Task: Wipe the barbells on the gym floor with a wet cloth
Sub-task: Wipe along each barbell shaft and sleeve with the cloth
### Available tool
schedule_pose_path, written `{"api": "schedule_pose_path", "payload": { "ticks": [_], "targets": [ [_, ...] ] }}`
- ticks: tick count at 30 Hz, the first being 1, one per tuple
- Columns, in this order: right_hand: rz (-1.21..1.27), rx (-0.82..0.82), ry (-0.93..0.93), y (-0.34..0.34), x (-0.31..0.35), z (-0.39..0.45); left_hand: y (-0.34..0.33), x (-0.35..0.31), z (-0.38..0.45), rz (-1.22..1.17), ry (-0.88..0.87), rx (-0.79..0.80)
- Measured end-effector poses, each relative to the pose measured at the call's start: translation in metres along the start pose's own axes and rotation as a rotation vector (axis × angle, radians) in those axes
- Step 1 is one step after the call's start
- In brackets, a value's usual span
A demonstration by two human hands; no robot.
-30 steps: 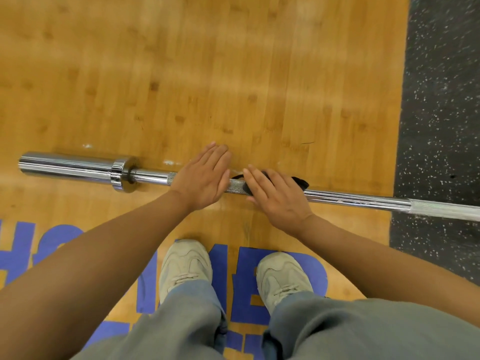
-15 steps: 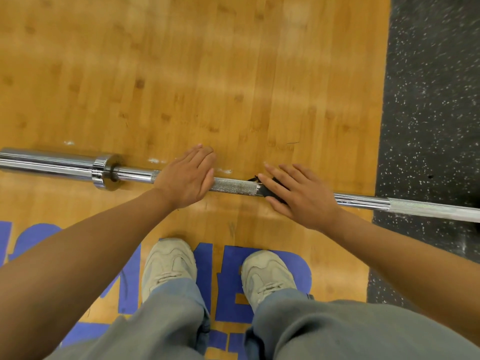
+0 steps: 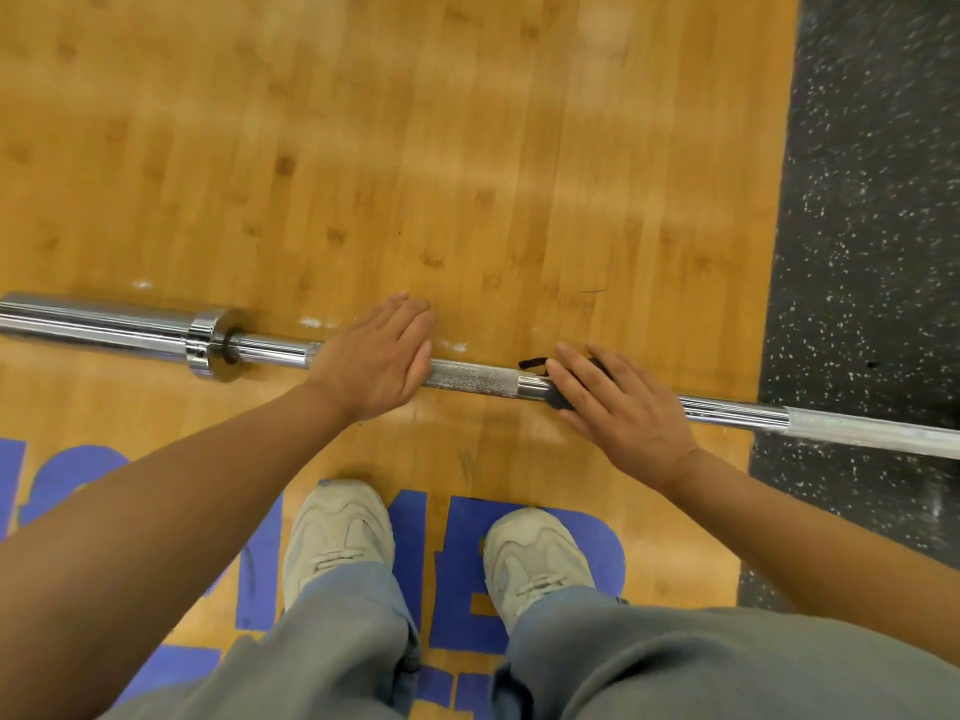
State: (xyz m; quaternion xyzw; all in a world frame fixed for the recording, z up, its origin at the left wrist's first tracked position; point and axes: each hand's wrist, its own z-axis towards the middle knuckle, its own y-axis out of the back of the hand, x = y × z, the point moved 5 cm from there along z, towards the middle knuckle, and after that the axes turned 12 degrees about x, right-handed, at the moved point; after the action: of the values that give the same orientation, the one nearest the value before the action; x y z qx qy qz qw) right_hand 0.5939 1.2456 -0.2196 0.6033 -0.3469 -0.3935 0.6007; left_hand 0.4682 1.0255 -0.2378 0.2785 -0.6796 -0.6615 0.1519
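Here my right hand (image 3: 621, 407) presses the dark cloth (image 3: 558, 398) onto the barbell (image 3: 472, 378) with straight, flat fingers; nothing is curled round the shaft, so this grip is a flat push rather than a clench. Only a corner of the cloth shows beyond my fingertips, plus a small tail on the far side of the bar. My left hand (image 3: 371, 363) lies flat on the shaft as well, fingers straight, steadying it just inboard of the collar (image 3: 210, 344).

The barbell lies on the wooden floor (image 3: 363, 174), running left to right in front of my shoes (image 3: 337, 527), its right part reaching over the black speckled rubber mat (image 3: 872, 200). I judge the bar heavy and stiff, unlikely to lift but free to roll under a sideways push, which is why the left hand pins it. The smooth chrome should be slippery when wet; the knurled stretch between my hands will drag on the soft, light cloth. Wrapping the cloth round the shaft would hold better than pressing from above.

Against half a second ago, my right hand and the cloth have slid a little further right, off the knurled band onto the smooth section, and more knurling shows between the hands. The left hand has kept its place.
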Motion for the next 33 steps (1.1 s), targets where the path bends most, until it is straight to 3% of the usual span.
{"api": "schedule_pose_path", "payload": {
  "ticks": [8, 13, 17, 22, 25, 33],
  "targets": [
    [0.036, -0.021, -0.027, -0.012, 0.037, 0.042, 0.0, -0.002, 0.003, 0.032, -0.039, 0.027],
    [-0.001, 0.006, 0.078, -0.004, 0.013, 0.008, 0.003, -0.003, -0.002, 0.076, -0.133, -0.036],
    [-0.032, 0.025, -0.012, 0.002, -0.009, -0.017, 0.002, -0.006, -0.003, 0.116, -0.217, -0.045],
    [0.017, 0.002, -0.084, -0.008, 0.027, 0.029, 0.002, -0.008, -0.003, 0.132, -0.253, -0.027],
    [0.027, 0.026, -0.027, -0.011, 0.035, 0.04, 0.002, -0.005, -0.004, 0.132, -0.259, -0.02],
    [-0.002, 0.082, -0.107, 0.009, -0.041, -0.056, 0.0, -0.006, -0.005, 0.189, -0.287, -0.04]
  ]
}}
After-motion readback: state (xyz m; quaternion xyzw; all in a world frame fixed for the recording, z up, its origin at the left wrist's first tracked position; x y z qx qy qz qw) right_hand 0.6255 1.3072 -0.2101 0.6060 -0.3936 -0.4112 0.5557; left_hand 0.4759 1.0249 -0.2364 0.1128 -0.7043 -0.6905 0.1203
